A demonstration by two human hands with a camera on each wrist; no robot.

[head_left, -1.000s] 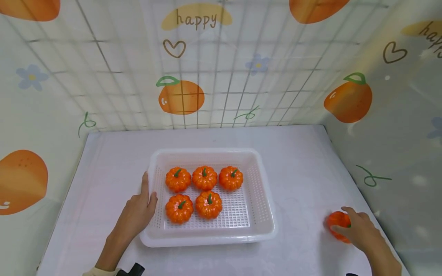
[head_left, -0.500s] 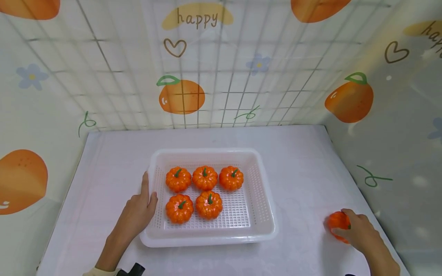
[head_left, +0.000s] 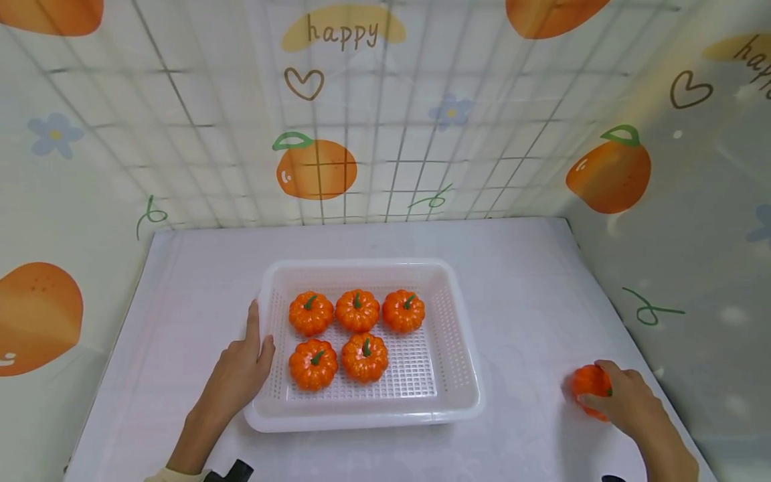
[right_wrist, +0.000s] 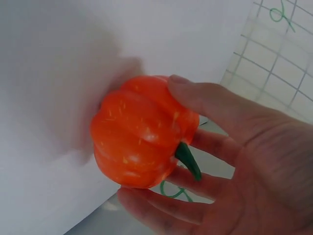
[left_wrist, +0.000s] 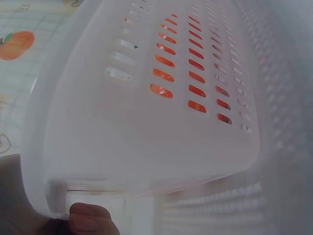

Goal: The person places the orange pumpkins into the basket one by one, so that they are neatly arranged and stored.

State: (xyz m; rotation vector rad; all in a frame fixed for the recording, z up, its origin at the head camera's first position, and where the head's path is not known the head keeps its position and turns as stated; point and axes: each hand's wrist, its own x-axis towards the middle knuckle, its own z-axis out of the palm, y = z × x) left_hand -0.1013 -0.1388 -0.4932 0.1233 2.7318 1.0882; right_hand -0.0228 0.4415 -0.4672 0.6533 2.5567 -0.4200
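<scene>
My left hand (head_left: pixel 237 368) holds the left rim of a white plastic basket (head_left: pixel 367 422), index finger stretched along the outside and thumb over the edge. The left wrist view shows the slotted basket wall (left_wrist: pixel 117 142) close up, with fingertips (left_wrist: pixel 84 223) at its rim. Over at the right side of the table, my right hand (head_left: pixel 632 402) grips a small orange toy pumpkin (head_left: pixel 587 385) with a green stem. In the right wrist view, the thumb presses one side of this pumpkin (right_wrist: pixel 137 127) while fingers reach around the other; its stem points toward the palm.
Several matching pumpkins (head_left: pixel 364 358) sit inside the basket in two rows, three at the back. The white table (head_left: pixel 512 281) is bounded by a back curtain (head_left: pixel 373 120) and a right curtain (head_left: pixel 711 268), the latter close beside my right hand.
My right hand's fingers have settled around the pumpkin, which has shifted very slightly upward in the head view. The left hand and the basket have stayed put.
</scene>
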